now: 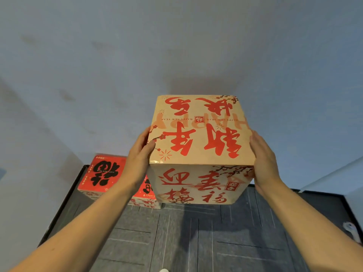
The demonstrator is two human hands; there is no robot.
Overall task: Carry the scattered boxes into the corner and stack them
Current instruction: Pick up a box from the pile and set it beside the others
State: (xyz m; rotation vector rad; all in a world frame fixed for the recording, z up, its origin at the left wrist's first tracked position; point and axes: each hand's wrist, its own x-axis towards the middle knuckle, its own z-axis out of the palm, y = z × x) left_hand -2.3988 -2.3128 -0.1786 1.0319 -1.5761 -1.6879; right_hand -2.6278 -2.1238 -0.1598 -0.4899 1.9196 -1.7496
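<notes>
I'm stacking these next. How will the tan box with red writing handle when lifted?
Probably light for its size: the left hand and right hand hold the tan box up by flat side pressure alone. Likely stiff, since its walls show no buckling. The printed faces look smooth, so it may slip if pressure eases.

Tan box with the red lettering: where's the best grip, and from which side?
Grip its two opposite side faces, one palm coming from the left and one from the right, near the top edge. The tan box is cube-like and too wide for one hand, with flat faces and no handle in view. The left hand and right hand press it that way.
</notes>
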